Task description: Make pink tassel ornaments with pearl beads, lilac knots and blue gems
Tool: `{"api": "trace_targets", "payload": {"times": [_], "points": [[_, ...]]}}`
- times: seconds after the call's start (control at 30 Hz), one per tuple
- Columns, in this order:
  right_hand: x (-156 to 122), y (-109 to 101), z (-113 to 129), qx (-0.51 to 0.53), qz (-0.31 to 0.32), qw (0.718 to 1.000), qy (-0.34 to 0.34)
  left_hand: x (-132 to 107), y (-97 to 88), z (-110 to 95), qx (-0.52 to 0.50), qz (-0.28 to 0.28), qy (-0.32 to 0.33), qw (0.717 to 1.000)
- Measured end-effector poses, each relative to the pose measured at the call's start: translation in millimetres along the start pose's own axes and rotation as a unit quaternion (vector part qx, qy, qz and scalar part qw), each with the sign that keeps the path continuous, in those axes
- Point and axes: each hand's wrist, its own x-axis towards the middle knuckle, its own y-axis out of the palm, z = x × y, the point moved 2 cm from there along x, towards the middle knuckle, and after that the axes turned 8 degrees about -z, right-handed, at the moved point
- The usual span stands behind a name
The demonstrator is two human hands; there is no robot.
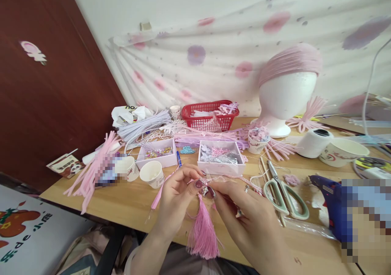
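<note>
A pink tassel (203, 230) hangs between my two hands over the near edge of the wooden table (122, 201). My left hand (175, 197) pinches its top, where a thin wire or cord and a small bead cluster sit. My right hand (244, 218) pinches the same top from the right, with a ring on one finger. A pink pipe cleaner (161, 193) runs down past my left hand.
Green-handled scissors (285, 195) and a blue glue gun (328, 204) lie to the right. Two white boxes of beads (220, 158), paper cups (152, 173), a red basket (210, 115), pink pipe cleaners (91, 173) and a foam head (285, 92) with a pink wrap stand behind.
</note>
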Motion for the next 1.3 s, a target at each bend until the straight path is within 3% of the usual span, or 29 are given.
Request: {"api": "trace_targets", "payload": {"times": [0.47,0.63,0.83,1.1,1.3], "points": [[-0.2,0.9,0.4,0.008,0.007,1.0,0.005,2.6,-2.5,1.2,0.093,0.032,0.033,0.995],[0.5,2.0,-1.9,0.033,0.02,0.999,0.02,2.2,-1.5,3.7,0.073,0.052,0.005,0.996],[2.0,2.9,-2.0,0.049,0.011,0.999,0.01,1.7,1.8,3.7,0.062,0.05,0.015,0.997],[-0.1,1.2,-3.3,0.042,-0.005,0.999,0.006,-3.4,1.3,8.5,-0.024,-0.005,-0.025,0.999],[-1.1,0.5,-4.6,0.032,0.002,0.999,0.0,-0.1,3.1,6.8,-0.003,0.025,0.019,1.0]]}}
